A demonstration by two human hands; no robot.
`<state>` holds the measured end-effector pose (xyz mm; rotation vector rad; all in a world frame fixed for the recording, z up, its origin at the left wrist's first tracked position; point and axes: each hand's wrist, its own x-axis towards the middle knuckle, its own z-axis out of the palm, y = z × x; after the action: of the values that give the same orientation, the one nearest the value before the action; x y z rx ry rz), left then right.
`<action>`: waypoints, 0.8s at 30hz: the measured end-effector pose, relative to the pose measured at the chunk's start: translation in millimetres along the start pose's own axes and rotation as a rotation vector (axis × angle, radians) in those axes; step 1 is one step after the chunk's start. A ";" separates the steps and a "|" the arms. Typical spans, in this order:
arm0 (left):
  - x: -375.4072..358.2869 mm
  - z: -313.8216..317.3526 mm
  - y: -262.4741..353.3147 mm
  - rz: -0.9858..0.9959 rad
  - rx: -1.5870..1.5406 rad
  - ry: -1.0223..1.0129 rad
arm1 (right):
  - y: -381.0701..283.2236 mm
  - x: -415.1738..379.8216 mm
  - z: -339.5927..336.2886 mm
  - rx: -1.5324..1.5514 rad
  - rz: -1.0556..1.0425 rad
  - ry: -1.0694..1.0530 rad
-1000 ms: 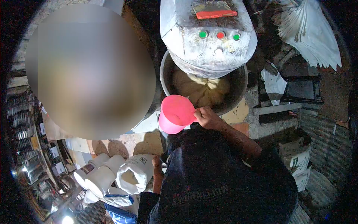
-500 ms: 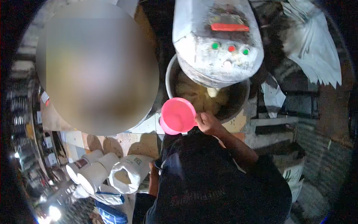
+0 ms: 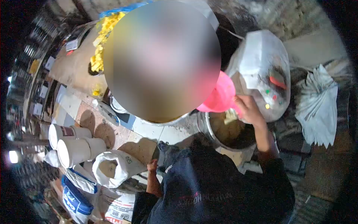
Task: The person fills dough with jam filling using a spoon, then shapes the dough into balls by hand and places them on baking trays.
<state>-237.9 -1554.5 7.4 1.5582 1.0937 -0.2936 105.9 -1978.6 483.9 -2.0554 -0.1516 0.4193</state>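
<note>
My right hand [image 3: 248,108] is closed on the handle of a pink plastic dipper [image 3: 222,95], which is raised above the left rim of the metal mixing bowl [image 3: 210,130]. A blurred area covers the dipper's left side. Pale material and brownish contents show in the bowl, under the white mixer head [image 3: 261,71] with its red and green buttons. Low beside my body, my left hand [image 3: 152,165] has its fingers curled; whether anything is in them is too small to tell. It is nearest to an open white sack [image 3: 128,168].
White buckets [image 3: 69,153] stand at the left near the sack. Printed bags [image 3: 76,199] lie at the lower left. Yellow pieces [image 3: 97,58] lie on a board at the upper left. A pale cloth or sack [image 3: 319,108] hangs at the right.
The view has swung, so the mixer and bowl appear further right and lower. My right hand has carried the dipper from before my chest towards the blurred area. My left hand shows more fully.
</note>
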 end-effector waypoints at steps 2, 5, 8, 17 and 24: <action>-3.8 -15.6 -25.6 0.377 -0.031 -0.001 | -30.6 33.4 5.3 -0.033 -0.064 0.081; -28.6 -48.1 -32.1 0.104 -0.143 0.040 | -73.9 92.8 11.5 0.142 -0.046 0.121; -30.7 -77.8 -65.9 -0.400 -0.679 0.055 | -130.2 151.4 26.5 0.083 0.068 0.148; -25.8 -183.7 -130.5 -0.266 -0.384 0.206 | -184.0 311.1 62.0 0.222 0.108 0.274; 23.4 -217.4 -149.4 -0.439 -0.364 0.264 | -196.8 327.2 100.4 0.374 -0.062 0.272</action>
<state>-418.8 -1366.0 -36.0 1.0430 1.6010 -0.1696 388.1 -1707.0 533.1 -1.7121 0.0275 0.1141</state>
